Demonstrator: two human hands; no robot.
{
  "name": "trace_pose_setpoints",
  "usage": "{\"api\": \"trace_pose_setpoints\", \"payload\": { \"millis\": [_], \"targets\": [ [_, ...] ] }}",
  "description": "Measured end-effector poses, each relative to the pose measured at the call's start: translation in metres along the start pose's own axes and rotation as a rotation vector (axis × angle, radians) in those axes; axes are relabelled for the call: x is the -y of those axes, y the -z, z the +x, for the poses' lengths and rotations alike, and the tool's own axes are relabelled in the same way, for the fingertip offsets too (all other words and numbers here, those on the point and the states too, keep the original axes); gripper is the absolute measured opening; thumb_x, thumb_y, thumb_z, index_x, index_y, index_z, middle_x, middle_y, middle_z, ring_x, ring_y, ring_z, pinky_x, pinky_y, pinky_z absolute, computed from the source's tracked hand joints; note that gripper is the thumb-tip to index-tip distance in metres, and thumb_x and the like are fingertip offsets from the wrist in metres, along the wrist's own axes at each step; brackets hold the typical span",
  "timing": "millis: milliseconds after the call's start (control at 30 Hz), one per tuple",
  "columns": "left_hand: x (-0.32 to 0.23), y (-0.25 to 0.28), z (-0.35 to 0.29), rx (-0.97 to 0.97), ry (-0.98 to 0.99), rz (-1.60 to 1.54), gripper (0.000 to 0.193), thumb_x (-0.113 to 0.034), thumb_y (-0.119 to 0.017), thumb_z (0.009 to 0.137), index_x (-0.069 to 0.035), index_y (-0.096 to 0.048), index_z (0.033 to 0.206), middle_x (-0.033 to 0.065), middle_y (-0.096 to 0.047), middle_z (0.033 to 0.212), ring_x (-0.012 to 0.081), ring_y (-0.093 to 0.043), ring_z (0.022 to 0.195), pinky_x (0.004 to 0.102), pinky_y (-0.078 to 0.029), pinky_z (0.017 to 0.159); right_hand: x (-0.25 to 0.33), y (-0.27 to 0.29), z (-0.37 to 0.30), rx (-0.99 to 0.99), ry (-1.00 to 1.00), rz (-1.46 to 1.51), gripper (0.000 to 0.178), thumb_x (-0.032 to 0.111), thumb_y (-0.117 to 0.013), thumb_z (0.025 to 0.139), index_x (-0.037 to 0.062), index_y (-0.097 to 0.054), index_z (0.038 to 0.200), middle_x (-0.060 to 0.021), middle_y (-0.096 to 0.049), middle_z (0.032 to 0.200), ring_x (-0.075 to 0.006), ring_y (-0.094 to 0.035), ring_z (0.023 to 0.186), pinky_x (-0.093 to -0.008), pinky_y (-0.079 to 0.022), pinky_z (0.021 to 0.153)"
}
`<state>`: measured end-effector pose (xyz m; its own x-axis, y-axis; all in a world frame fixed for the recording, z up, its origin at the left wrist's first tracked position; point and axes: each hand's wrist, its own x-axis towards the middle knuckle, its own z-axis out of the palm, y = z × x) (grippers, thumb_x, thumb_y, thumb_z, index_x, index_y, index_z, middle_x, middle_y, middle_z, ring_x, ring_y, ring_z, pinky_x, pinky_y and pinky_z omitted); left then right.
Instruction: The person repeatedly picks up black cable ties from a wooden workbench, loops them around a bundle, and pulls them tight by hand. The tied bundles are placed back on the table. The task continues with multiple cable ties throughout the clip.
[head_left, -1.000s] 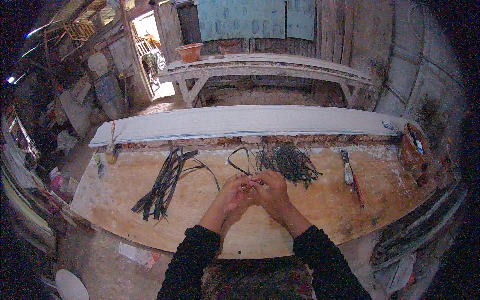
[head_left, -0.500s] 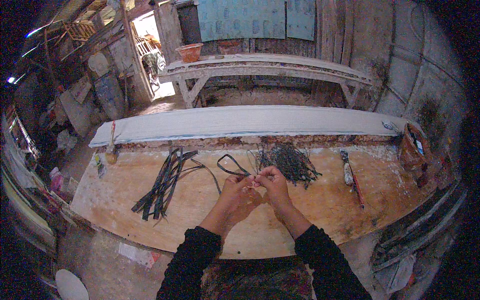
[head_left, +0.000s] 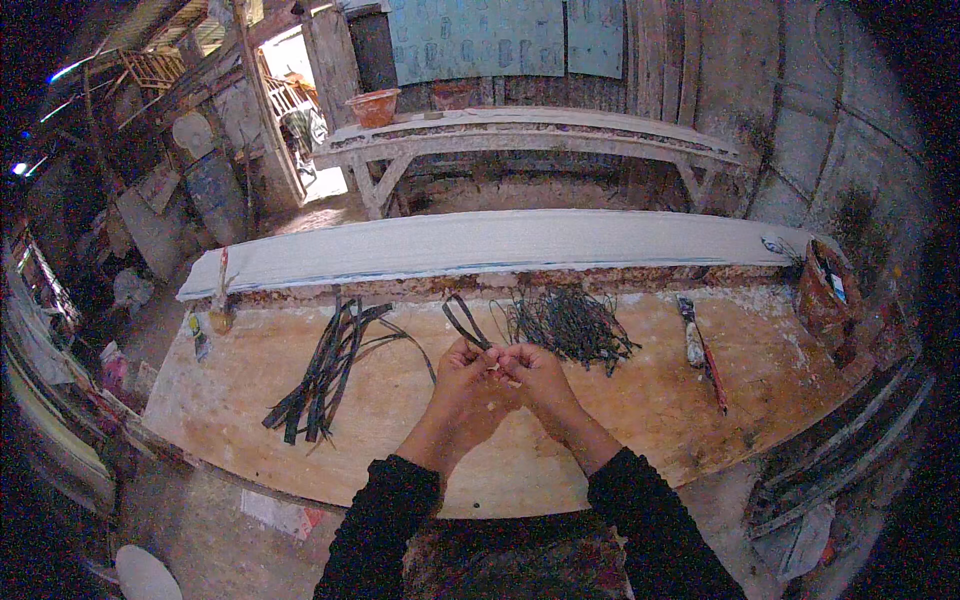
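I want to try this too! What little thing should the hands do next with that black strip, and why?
Perhaps gently draw the looped black strip tighter: it sticks out in an open loop beyond where the left hand and right hand meet, so both seem well placed to pull.

Left forearm and right forearm enter from the lower edge, angled inward; black sleeves end short of the wrists, which are bare. Left hand: fingers curled, thumb and forefinger drawn together in a pinch. Right hand: back upward, fingers bent, pointing toward the left. Fingertips converge between the two; exact contact too small to resolve.
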<state>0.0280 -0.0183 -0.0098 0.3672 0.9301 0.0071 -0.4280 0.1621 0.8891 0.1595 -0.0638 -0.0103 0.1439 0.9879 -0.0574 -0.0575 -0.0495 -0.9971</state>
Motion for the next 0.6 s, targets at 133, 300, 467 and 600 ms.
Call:
{"api": "trace_pose_setpoints", "payload": {
  "millis": [133,300,467,600],
  "targets": [
    [0.011,0.013,0.007,0.061,-0.103,-0.008,0.016,-0.009,-0.070,0.081,-0.007,-0.054,0.083,0.0050,-0.063,0.081,0.0130,-0.060,0.072,0.0287,-0.052,0.060,0.016,-0.004,-0.009,0.093,-0.061,0.038,0.019,0.022,-0.053,0.094,0.0047,-0.059,0.098,-0.0007,-0.057,0.086,-0.0092,-0.052,0.078,-0.0237,-0.045,0.070],
    [0.006,0.013,0.009,-0.026,-0.051,0.190,0.016,-0.008,-0.069,0.081,-0.007,-0.054,0.082,0.0041,-0.064,0.081,0.0128,-0.061,0.072,0.0283,-0.053,0.060,0.018,-0.002,-0.012,0.120,-0.233,0.106,0.020,0.025,-0.049,0.096,0.0065,-0.057,0.094,-0.0002,-0.054,0.084,-0.0087,-0.050,0.076,-0.0245,-0.044,0.069],
    [0.010,0.023,0.014,0.022,-0.053,0.234,0.016,-0.008,-0.070,0.081,-0.006,-0.054,0.082,0.0043,-0.064,0.078,0.0123,-0.062,0.069,0.0274,-0.054,0.061,0.006,0.005,0.003,0.128,-0.149,0.213,0.016,0.022,-0.050,0.095,0.0078,-0.056,0.089,0.0010,-0.054,0.078,-0.0083,-0.050,0.073,-0.0247,-0.043,0.072],
    [0.013,0.029,0.018,0.107,-0.051,0.189,0.017,-0.009,-0.071,0.080,-0.007,-0.055,0.082,0.0035,-0.063,0.075,0.0110,-0.060,0.066,0.0248,-0.051,0.058,-0.001,0.001,0.004,0.027,-0.034,0.152,0.014,0.020,-0.053,0.093,0.0077,-0.056,0.088,0.0014,-0.055,0.077,-0.0084,-0.051,0.072,-0.0249,-0.044,0.072]
  ]
}}
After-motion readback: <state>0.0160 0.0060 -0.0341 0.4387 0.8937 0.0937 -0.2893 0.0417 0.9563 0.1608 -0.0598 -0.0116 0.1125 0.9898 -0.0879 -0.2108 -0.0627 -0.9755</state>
